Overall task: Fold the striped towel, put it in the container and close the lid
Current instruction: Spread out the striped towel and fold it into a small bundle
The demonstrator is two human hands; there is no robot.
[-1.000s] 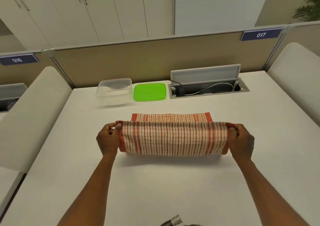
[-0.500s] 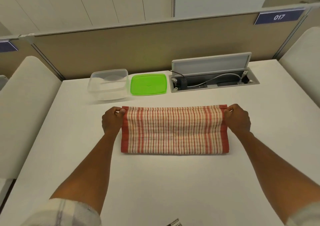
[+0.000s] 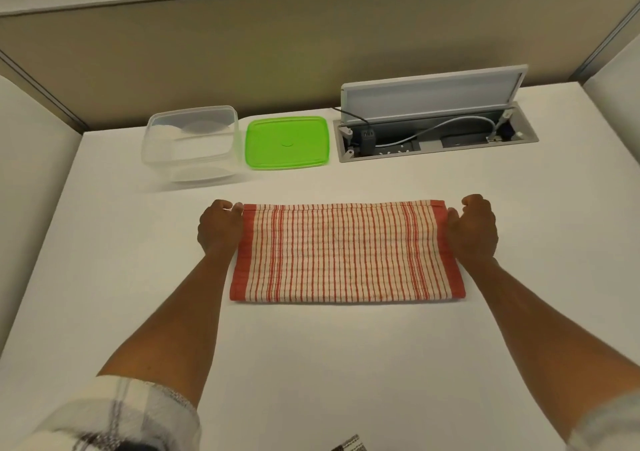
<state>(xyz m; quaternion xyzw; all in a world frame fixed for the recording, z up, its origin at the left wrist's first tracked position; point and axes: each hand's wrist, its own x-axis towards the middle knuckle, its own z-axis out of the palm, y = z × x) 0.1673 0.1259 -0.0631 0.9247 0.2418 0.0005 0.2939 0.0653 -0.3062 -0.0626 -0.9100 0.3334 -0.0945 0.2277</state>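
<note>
The red-and-cream striped towel [image 3: 347, 252] lies flat on the white table [image 3: 346, 364], folded in half into a wide rectangle. My left hand [image 3: 219, 226] rests at its far left corner, fingers curled against the edge. My right hand [image 3: 473, 229] sits at the far right corner, pinching the red border. Beyond the towel, at the back left, stands the clear plastic container [image 3: 191, 143], open and with nothing in it. Its green lid [image 3: 286, 142] lies flat beside it on the right.
An open cable box [image 3: 434, 128] with a raised flap, plugs and cables is set into the table at the back right. A beige partition [image 3: 242, 52] runs behind the table. A small dark patterned object [image 3: 349, 445] shows at the bottom edge.
The near half of the towel was carried over the far half and laid down flat. Both hands moved away from me to the far corners. The camera came closer and tilted down.
</note>
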